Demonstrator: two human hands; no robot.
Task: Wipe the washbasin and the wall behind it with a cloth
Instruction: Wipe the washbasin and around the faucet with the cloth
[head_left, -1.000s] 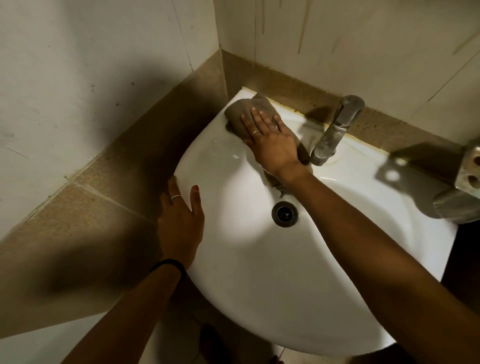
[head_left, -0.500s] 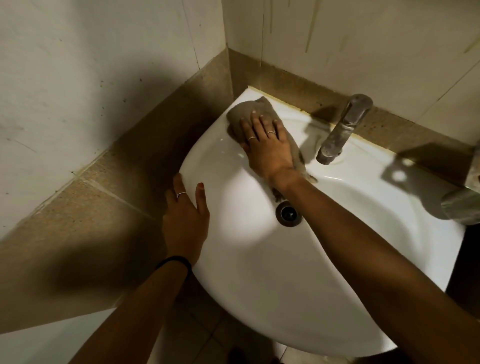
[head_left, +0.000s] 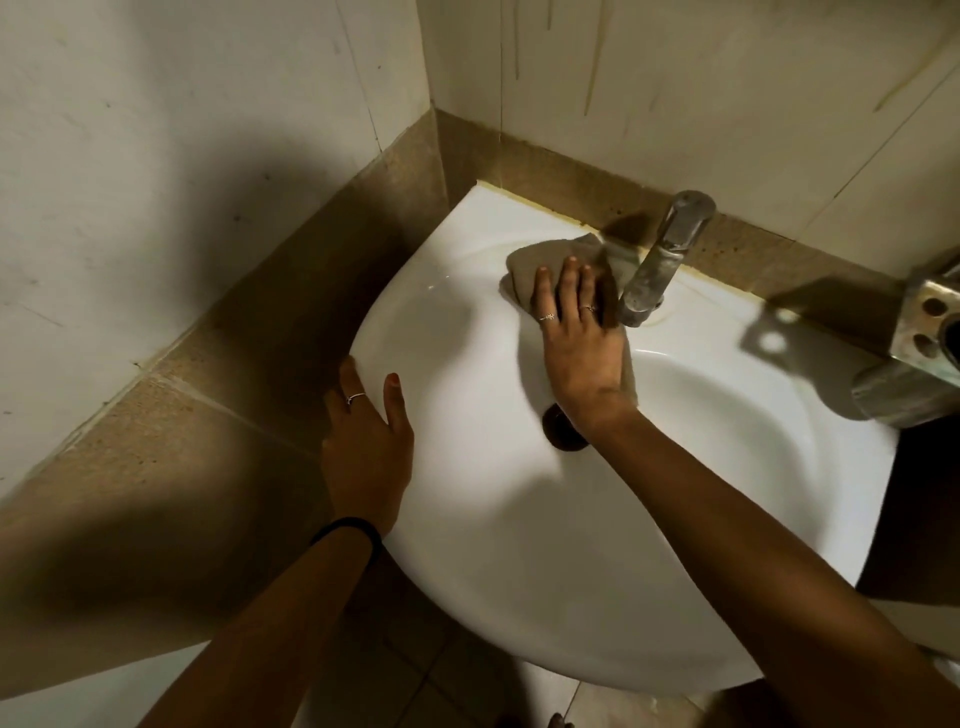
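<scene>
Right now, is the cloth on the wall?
No, the right hand presses the cloth flat on the washbasin rim beside the tap.

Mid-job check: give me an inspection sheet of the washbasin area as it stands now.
Surface: white washbasin, glossy; drain partly hidden by the right wrist.
Job's things: grey-brown cloth flat on the basin's back ledge, beside the tap.
Clutter: metal fixture at the right edge, kind unclear.
Grippers: right hand presses the cloth with straight fingers; left hand rests on the basin's left rim.
Cables: nothing seen.
Surroundings: back wall with streaks running down its pale tiles; brown tile band above the basin.
</scene>
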